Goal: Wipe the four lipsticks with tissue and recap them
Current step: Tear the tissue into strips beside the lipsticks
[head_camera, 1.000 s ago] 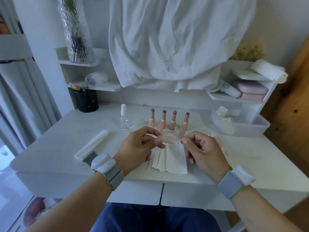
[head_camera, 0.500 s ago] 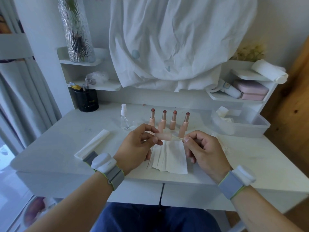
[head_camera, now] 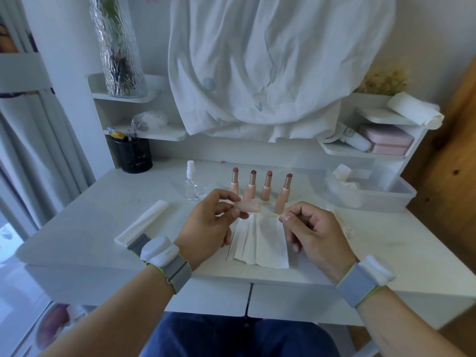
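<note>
Four uncapped lipsticks stand in a row on the white desk (head_camera: 386, 243): the first lipstick (head_camera: 235, 182), the second lipstick (head_camera: 252, 186), the third lipstick (head_camera: 268, 188) and the fourth lipstick (head_camera: 284, 193), all with peach tubes. Just in front of them my left hand (head_camera: 208, 228) pinches a peach cap (head_camera: 248, 206), held sideways above the desk. My right hand (head_camera: 309, 228) pinches a thin pale sliver, perhaps twisted tissue, whose tip points at the cap's open end. Cut tissue strips (head_camera: 260, 243) lie flat under both hands.
A small clear spray bottle (head_camera: 192, 185) stands left of the lipsticks. A folded white tissue stack (head_camera: 144, 222) lies at the left. A clear plastic bin (head_camera: 386, 199) with crumpled tissue sits at the right. A black pen cup (head_camera: 132, 155) stands at the back left.
My left hand has lifted the cap slightly up and left. The thin sliver between the cap and my right fingers has come into sight as the hands parted a little.
</note>
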Demonstrator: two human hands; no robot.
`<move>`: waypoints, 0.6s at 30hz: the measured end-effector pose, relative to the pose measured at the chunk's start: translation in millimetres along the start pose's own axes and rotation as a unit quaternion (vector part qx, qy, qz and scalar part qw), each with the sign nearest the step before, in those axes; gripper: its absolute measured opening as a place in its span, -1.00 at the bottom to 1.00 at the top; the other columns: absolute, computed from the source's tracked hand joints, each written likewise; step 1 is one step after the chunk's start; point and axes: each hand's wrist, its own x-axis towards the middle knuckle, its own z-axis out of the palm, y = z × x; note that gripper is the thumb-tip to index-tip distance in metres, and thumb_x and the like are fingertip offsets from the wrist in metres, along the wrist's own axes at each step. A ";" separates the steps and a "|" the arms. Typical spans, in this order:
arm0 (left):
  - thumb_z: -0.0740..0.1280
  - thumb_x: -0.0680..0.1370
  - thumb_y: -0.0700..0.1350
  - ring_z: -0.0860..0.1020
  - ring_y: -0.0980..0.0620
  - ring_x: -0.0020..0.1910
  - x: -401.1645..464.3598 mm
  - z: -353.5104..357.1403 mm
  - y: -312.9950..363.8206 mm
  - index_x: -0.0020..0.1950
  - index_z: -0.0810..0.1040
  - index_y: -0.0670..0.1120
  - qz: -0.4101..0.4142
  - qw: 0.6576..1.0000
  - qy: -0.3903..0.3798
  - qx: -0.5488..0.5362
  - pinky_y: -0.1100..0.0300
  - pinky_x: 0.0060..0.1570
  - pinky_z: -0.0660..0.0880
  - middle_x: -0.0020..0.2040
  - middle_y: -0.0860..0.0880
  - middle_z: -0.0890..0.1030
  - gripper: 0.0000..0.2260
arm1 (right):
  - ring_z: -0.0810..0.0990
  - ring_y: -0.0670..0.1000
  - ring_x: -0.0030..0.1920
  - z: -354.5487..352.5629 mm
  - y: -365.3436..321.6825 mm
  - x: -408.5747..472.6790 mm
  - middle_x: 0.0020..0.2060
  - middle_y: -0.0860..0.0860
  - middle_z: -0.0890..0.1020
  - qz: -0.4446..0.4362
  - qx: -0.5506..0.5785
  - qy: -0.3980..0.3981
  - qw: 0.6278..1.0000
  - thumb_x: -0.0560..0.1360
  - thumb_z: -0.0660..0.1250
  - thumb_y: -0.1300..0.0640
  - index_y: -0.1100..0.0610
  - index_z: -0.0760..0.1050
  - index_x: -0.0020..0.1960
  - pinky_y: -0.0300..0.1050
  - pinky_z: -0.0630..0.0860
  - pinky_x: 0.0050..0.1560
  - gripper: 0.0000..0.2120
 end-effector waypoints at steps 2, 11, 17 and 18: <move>0.29 0.71 -0.23 0.45 -0.03 -0.48 -0.1 0.1 0.0 0.16 0.52 -0.04 0.002 1.000 -0.001 0.005 0.18 -0.43 0.44 -0.04 0.02 0.77 -0.90 | 0.47 0.11 -0.47 -0.2 0.4 0.1 -0.40 0.24 0.58 -0.002 0.009 0.010 1.000 0.66 0.34 0.26 0.19 0.63 -0.13 -0.10 0.47 -0.39 -0.79; 0.28 0.72 -0.21 0.45 -0.03 -0.46 -0.9 -0.5 1.6 0.16 0.53 -0.04 -0.002 1.000 0.000 0.000 0.16 -0.41 0.44 -0.03 0.01 0.77 -0.91 | 0.47 0.07 -0.47 1.3 4.2 1.3 -0.41 0.21 0.58 -0.003 -0.031 0.013 0.999 0.66 0.35 0.24 0.18 0.62 -0.14 -0.08 0.48 -0.37 -0.80; 0.27 0.72 -0.21 0.46 -0.04 -0.47 -0.5 -0.7 1.4 0.17 0.52 -0.03 0.007 1.000 0.014 0.009 0.15 -0.41 0.44 -0.02 0.02 0.76 -0.90 | 0.46 0.13 -0.46 0.5 1.5 0.2 -0.41 0.25 0.56 -0.005 -0.004 -0.002 1.000 0.66 0.36 0.26 0.20 0.62 -0.16 -0.07 0.46 -0.37 -0.79; 0.27 0.72 -0.21 0.46 -0.04 -0.47 -0.3 -0.9 1.3 0.16 0.52 -0.03 0.009 1.000 0.015 0.009 0.16 -0.41 0.44 -0.02 0.01 0.76 -0.90 | 0.46 0.13 -0.45 0.2 1.0 0.1 -0.41 0.24 0.56 -0.005 0.000 -0.002 1.000 0.66 0.36 0.25 0.19 0.63 -0.15 -0.06 0.46 -0.37 -0.79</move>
